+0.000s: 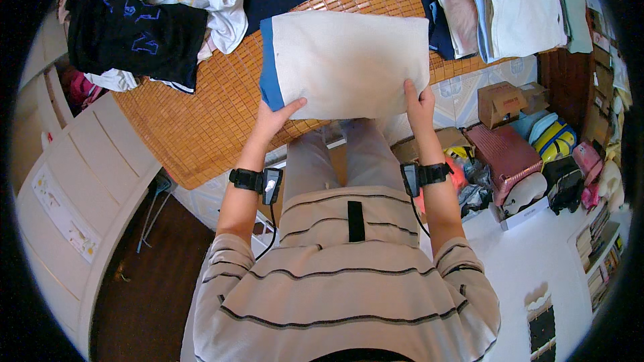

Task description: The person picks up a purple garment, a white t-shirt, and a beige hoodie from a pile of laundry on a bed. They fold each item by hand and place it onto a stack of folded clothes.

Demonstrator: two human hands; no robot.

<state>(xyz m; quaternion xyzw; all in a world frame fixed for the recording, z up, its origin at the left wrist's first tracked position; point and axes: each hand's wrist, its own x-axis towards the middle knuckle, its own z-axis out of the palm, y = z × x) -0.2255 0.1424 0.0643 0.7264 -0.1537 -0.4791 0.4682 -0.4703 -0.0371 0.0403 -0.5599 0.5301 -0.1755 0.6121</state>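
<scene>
A folded white cloth piece (pixel 352 63) with a blue band along its left side spans the space between my hands, over the front edge of a bamboo mat (pixel 221 110). My left hand (pixel 277 116) grips its lower left corner, thumb on top and fingers hidden beneath. At the lower right corner, my right hand (pixel 419 105) pinches the cloth the same way. Its upper face looks flat and smooth. Whether its far edge touches the mat, I cannot tell.
Loose clothes, including a black garment (pixel 146 45) and a white one (pixel 226 15), lie at the left. Folded garments (pixel 523 10) are stacked at the right. A red suitcase (pixel 503 151), cardboard boxes (pixel 500 103) and bags crowd the floor at right. A cream headboard-like panel (pixel 85 186) curves along the left.
</scene>
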